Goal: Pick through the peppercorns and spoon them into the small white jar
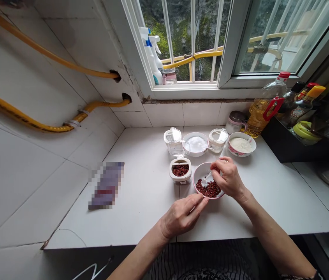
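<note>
My right hand (226, 177) pinches a small white spoon (205, 180), its tip down among the dark red peppercorn-like grains (208, 189). They lie in a white bowl (200, 170) with a pink rim. With its fingertips, my left hand (184, 215) grips the near edge of this bowl. Just left of the bowl stands a white spice jar (180, 177), its clear lid (179, 148) flipped up, holding the same kind of grains. The fingers of my right hand hide the spoon's handle end.
Behind are two white lidded jars (172, 135), a bowl of white granules (196, 144) and a patterned bowl of pale powder (241, 144). An oil bottle (265, 105) and a black box (281, 144) of bottles stand right. A blurred purple packet (107, 186) lies left.
</note>
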A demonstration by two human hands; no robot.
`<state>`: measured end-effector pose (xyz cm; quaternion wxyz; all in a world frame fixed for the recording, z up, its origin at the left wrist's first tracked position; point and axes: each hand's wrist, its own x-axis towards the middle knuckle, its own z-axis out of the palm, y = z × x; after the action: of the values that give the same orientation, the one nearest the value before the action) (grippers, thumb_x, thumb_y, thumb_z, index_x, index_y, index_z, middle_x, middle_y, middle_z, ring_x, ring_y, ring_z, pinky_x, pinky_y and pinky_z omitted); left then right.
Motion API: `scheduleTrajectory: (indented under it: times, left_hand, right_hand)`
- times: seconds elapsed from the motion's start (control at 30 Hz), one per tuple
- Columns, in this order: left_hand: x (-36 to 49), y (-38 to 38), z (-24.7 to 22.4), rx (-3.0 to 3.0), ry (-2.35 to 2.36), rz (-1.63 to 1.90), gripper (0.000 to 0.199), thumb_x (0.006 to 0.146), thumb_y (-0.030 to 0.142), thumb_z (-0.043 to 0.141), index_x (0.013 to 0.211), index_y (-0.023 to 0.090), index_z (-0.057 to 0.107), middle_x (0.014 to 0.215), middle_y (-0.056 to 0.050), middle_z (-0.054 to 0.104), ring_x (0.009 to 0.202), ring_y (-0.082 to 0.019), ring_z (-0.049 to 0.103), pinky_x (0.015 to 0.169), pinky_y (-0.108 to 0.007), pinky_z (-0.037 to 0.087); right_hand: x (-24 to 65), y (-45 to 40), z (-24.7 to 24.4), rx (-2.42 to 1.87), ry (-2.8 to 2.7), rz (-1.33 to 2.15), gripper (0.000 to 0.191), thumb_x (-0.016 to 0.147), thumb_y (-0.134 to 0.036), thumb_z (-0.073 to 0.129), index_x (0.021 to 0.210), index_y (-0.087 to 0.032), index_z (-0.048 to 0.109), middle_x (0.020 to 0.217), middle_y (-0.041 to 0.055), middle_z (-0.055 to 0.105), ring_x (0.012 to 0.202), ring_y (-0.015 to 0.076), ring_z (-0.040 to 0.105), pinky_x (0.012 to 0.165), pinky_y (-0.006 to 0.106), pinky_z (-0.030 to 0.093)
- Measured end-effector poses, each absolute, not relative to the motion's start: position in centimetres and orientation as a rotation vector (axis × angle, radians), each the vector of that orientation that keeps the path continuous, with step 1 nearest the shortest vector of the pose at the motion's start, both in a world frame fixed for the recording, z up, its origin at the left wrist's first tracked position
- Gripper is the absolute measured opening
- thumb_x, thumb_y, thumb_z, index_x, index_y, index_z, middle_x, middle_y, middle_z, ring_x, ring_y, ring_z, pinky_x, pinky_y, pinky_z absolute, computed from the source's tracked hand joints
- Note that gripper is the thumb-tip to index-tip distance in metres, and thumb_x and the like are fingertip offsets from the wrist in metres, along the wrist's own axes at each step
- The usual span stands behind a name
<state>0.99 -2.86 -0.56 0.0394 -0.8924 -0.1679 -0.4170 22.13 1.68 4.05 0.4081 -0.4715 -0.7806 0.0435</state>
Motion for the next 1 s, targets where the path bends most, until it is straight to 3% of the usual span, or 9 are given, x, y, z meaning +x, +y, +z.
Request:
scheduleTrajectory:
  times: [0.1,0.23,0.37,0.63,0.8,1.0]
  left_hand:
    - [1.0,-2.9,-0.5,-2.733,-0.518,-1.273,0.037,0.094,0.001,0.043,0.128,0.003,0.057,0.107,-0.017,0.069,0.102,-0.022,0.07,0.083,-0.032,0.063]
    - [1.0,-2.9,-0.5,-2.722,-0.508,-1.291,0.035,0.094,0.001,0.043,0.125,0.003,0.059,0.106,-0.016,0.068,0.102,-0.022,0.07,0.082,-0.032,0.063]
    - [1.1,-2.9,-0.5,-2.727,-0.505,-1.297,0.034,0.093,0.0,0.044,0.123,0.002,0.06,0.106,-0.017,0.068,0.101,-0.023,0.07,0.083,-0.032,0.063]
    - [0.9,-2.9,-0.6,-2.75,-0.524,-1.276,0.041,0.094,0.002,0.042,0.134,0.005,0.054,0.109,-0.016,0.069,0.105,-0.022,0.07,0.084,-0.031,0.063]
    - [1.0,-2.9,-0.6,-2.727,-0.51,-1.28,0.035,0.093,0.001,0.043,0.125,0.003,0.059,0.106,-0.016,0.068,0.101,-0.023,0.07,0.082,-0.032,0.063]
    - [1.0,-2.9,-0.6,-2.737,-0.511,-1.286,0.035,0.094,0.001,0.043,0.126,0.003,0.058,0.105,-0.017,0.068,0.102,-0.022,0.07,0.084,-0.031,0.063]
  right_hand:
    - [21.7,1.6,3.8,-1.206,-1.961,0.235,0.017,0.079,-0.01,0.047,0.072,-0.023,0.056,0.059,-0.0046,0.063,0.055,0.0145,0.051,0.093,0.039,0.044]
    - [22.0,1.5,4.1,-1.317,-1.803,0.412,0.016,0.078,-0.015,0.049,0.069,-0.025,0.058,0.059,-0.001,0.066,0.077,0.0219,0.061,0.084,0.037,0.045]
    - [22.5,1.5,4.6,-1.374,-1.68,0.577,0.015,0.078,-0.017,0.05,0.069,-0.024,0.06,0.055,-0.0019,0.066,0.072,0.0212,0.061,0.083,0.036,0.045]
    - [22.3,1.6,4.1,-1.338,-1.811,0.446,0.016,0.076,-0.015,0.05,0.067,-0.025,0.061,0.06,-0.0008,0.067,0.082,0.0224,0.062,0.084,0.036,0.046]
    - [22.1,1.5,4.2,-1.3,-1.804,0.56,0.017,0.077,-0.016,0.05,0.068,-0.025,0.061,0.059,-0.0011,0.068,0.08,0.0221,0.063,0.083,0.036,0.047]
    - [22.3,1.5,5.0,-1.296,-1.495,0.921,0.009,0.075,-0.022,0.054,0.07,-0.021,0.061,0.052,-0.0036,0.063,0.053,0.0159,0.06,0.064,0.03,0.048]
